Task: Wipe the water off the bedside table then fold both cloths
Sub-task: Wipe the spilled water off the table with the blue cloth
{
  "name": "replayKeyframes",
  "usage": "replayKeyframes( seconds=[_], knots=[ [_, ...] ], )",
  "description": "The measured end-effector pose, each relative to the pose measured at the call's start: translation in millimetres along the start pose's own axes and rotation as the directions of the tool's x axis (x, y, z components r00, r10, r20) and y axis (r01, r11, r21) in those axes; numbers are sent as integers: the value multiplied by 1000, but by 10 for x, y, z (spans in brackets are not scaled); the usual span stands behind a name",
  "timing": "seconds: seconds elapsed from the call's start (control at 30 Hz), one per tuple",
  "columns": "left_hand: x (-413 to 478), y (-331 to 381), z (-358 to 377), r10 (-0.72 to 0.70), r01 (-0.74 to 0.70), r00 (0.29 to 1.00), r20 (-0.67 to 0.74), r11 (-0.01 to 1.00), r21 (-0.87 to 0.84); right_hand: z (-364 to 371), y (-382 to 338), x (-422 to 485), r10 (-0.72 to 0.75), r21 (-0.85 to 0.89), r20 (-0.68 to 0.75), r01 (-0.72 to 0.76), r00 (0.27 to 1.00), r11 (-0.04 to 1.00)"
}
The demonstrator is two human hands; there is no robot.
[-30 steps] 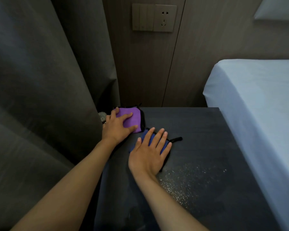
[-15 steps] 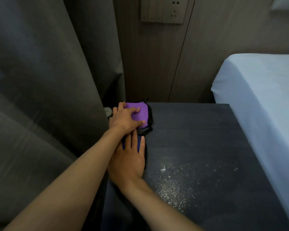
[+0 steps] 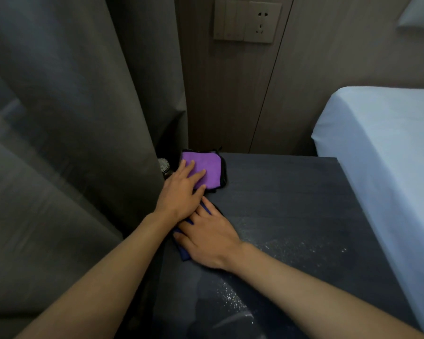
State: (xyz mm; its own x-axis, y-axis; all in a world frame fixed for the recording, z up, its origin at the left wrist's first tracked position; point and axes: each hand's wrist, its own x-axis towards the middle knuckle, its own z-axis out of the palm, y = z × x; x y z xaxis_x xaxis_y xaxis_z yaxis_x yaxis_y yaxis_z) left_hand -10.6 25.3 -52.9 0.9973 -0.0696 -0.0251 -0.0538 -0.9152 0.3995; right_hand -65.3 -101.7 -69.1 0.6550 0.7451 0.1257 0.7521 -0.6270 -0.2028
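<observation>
While water droplets [image 3: 233,298] glisten on the bedside table [image 3: 304,192], two cloths sit far-left: left hand [image 3: 184,189] flat on the purple cloth [image 3: 207,168], right hand [image 3: 209,238] flat, covering the blue cloth [image 3: 184,253].

A grey curtain [image 3: 66,123] hangs in heavy folds to the left of the hands, and a small round metal object [image 3: 163,165], too dim to identify, sits just beside its edge up by the fingertips. Straight ahead, beyond the hands, rises a wood-grain wall panel [image 3: 225,94] carrying a beige switch and socket plate [image 3: 247,21] high up. Well off to the right lies a bed [image 3: 382,152] under a pale blue sheet, with a pillow corner [image 3: 420,17] above it.
</observation>
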Motion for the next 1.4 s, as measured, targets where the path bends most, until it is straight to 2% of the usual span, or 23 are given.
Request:
replayKeyframes(
  seconds=[0.1,0.2,0.37,0.57,0.67,0.77,0.87,0.93,1.4],
  knots=[
    [-128,91,64,-96,103,992,-81,991,85,-64,167,-27,-134,0,43,134,990,991],
    [-182,173,104,-143,150,987,-72,984,100,-137,289,-48,-213,-1,135,215,968,977],
    [-289,128,72,-156,151,987,-31,980,-133,-230,451,-107,-305,-13,215,315,928,949],
    [-397,86,117,-254,250,966,43,879,-406,-257,554,-166,-318,-17,286,336,904,942],
    [-396,136,134,-292,264,956,20,832,-488,-287,666,-257,-304,-59,304,337,903,940],
    [-410,146,175,-271,239,962,-24,885,-399,-346,818,-408,-264,-87,326,307,908,948],
    [-403,107,252,-210,195,975,-74,966,-171,-379,948,-553,-225,-105,327,272,918,957],
    [-392,100,271,-207,199,975,-78,974,-104,-387,1011,-616,-213,-121,330,265,920,957],
    [-387,103,252,-217,211,973,-78,975,-76,-430,1133,-771,-195,-138,316,249,928,959]
  ],
)
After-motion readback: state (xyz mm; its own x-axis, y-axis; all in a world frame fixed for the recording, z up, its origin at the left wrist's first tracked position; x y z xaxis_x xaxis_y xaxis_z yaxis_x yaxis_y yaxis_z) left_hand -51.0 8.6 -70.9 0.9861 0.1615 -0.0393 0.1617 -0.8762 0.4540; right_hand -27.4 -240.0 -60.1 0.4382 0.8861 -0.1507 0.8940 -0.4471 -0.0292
